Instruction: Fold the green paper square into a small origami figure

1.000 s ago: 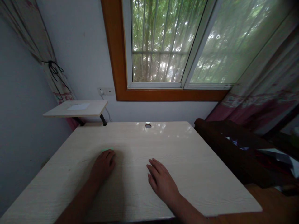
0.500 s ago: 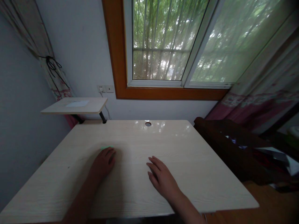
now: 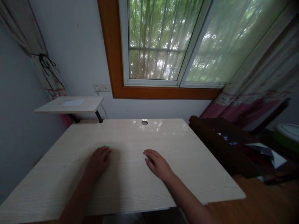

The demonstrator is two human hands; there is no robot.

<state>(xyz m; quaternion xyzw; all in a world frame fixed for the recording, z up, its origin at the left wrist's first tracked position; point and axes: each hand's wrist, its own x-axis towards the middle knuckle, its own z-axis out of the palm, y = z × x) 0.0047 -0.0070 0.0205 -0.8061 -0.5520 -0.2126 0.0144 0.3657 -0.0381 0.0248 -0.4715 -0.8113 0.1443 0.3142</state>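
On the left half of the pale wood-grain desk (image 3: 130, 174), my left hand (image 3: 99, 160) is curled palm-down over a thin green thing. Only a bright green sliver (image 3: 104, 146) shows past the fingertips; my hand hides the rest, so its kind cannot be made out. The thumb is bent in beside the fingers. To the right, my right hand (image 3: 158, 165) is low over the desk top, fingers slightly bent and pointing left. A gap shows between its thumb and fingers, and nothing is seen in it.
A small raised shelf (image 3: 88, 104) with a white paper (image 3: 72, 102) stands at the back left on black legs. The desk has a round cable hole (image 3: 144, 123) near its back edge. Dark wooden furniture (image 3: 210, 137) with papers stands at the right.
My right hand has moved slightly forward, and its fingers have drawn closer together. My left hand stays over the green thing, less of which shows. The whole view has shifted a little.
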